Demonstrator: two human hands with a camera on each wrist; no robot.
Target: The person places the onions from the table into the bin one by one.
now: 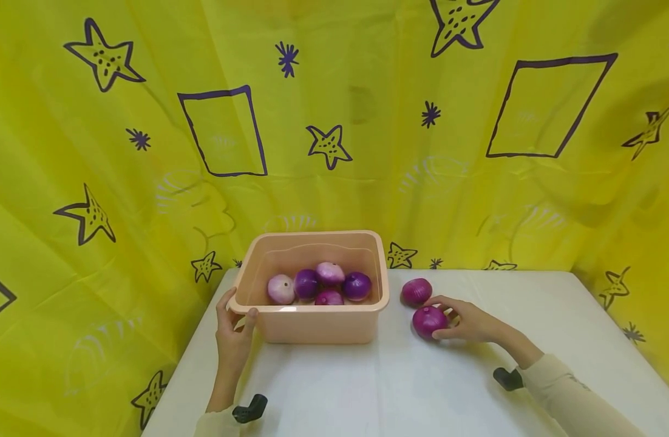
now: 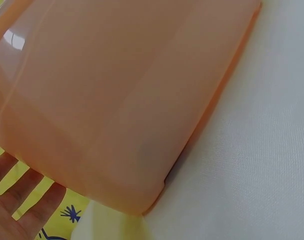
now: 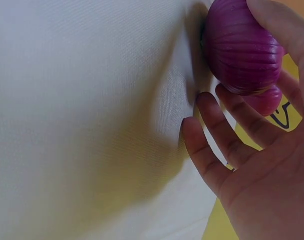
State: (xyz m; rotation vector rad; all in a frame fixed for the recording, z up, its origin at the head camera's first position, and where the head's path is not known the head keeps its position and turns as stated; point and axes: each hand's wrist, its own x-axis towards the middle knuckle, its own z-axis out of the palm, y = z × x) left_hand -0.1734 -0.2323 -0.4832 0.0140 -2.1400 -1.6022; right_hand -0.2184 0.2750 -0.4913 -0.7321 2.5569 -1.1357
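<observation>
Gripping the near onion (image 1: 428, 321): right hand (image 1: 468, 323), second onion (image 1: 416, 291) just behind; left hand (image 1: 232, 335) grasping the tub (image 1: 312, 328).

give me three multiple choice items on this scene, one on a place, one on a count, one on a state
1. Where do the two loose purple onions lie?
A. on the white table, right of the peach plastic tub
B. inside the tub
C. left of the tub

2. How many onions are in the tub?
A. two
B. five
C. eight

3. What is the right hand doing?
A. resting flat on bare table
B. gripping the tub rim
C. closing its grip on the nearer loose onion

Answers:
1 A: the far loose onion and the nearer loose onion sit on the white table, right of the peach plastic tub.
2 B: the head view shows five onions inside.
3 C: the right hand curls its thumb and fingers round that onion, while the left hand holds the tub's corner.
</observation>
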